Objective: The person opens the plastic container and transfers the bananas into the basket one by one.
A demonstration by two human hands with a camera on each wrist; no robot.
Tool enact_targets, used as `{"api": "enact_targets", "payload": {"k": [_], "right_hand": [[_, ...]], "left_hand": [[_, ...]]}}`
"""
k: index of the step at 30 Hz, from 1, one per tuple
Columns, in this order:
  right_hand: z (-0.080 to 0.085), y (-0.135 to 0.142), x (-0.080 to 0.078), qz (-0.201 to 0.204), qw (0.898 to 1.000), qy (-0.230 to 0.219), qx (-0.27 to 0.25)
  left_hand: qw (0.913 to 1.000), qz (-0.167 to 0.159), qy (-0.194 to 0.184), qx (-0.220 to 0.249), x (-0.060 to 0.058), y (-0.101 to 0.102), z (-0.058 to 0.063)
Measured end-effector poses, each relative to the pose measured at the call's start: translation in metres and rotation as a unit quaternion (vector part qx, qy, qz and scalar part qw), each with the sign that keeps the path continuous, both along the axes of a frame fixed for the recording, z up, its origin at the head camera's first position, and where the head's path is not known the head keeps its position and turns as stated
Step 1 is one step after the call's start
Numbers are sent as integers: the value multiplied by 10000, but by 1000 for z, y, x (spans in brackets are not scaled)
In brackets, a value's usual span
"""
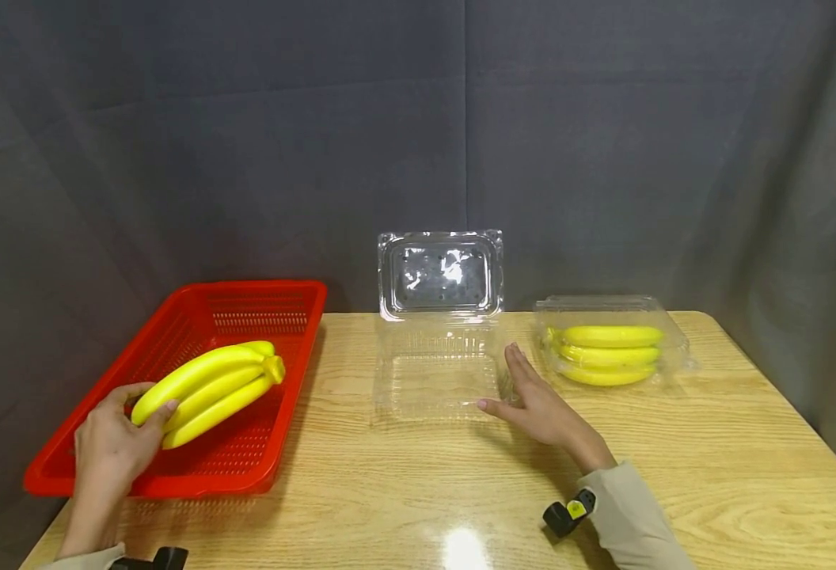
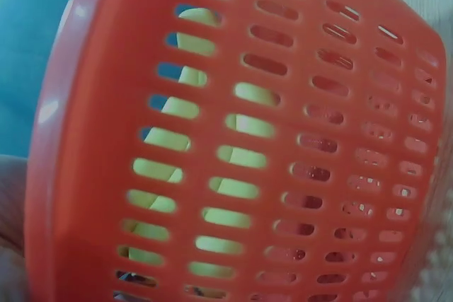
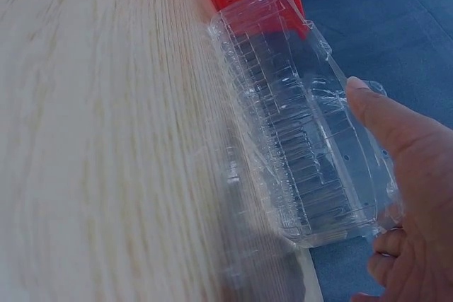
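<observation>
My left hand (image 1: 115, 435) grips a bunch of yellow bananas (image 1: 207, 392) by its lower end, thumb on top, over the red basket (image 1: 279, 443). The stem end points right. In the left wrist view the basket wall (image 2: 283, 118) hides most of the bunch; yellow shows through its slots. An open clear plastic clamshell (image 1: 435, 408) stands at mid table, its lid (image 1: 441, 277) raised at the back. My right hand (image 1: 542, 404) is at the clamshell's right side, fingers extended and thumb apart. In the right wrist view, the thumb (image 3: 386, 114) lies at the clamshell's rim.
A closed clear clamshell (image 1: 663, 313) with yellow bananas (image 1: 606, 356) inside stands at the right on the wooden table (image 1: 731, 459). A dark grey curtain (image 1: 568, 142) hangs behind the table's back edge.
</observation>
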State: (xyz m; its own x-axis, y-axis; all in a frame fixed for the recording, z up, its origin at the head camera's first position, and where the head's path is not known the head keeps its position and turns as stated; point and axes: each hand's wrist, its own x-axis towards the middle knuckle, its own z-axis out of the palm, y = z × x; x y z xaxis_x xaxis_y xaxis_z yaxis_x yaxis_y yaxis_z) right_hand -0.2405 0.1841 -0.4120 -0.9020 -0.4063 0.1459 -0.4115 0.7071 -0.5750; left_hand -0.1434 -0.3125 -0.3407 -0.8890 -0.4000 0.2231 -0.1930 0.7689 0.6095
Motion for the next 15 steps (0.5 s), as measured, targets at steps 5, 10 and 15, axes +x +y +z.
{"api": "enact_targets", "payload": {"k": [5, 10, 15], "right_hand": [[0, 0, 1, -18, 10000, -22, -29], [0, 0, 1, -39, 10000, -23, -29], [1, -1, 2, -21, 10000, -30, -72]], "left_hand": [[9996, -240, -149, -87, -2, -6, -2], [9985, -474, -188, -209, -4, -9, -2], [9969, -642, -141, -440, -6, -11, -3]]}}
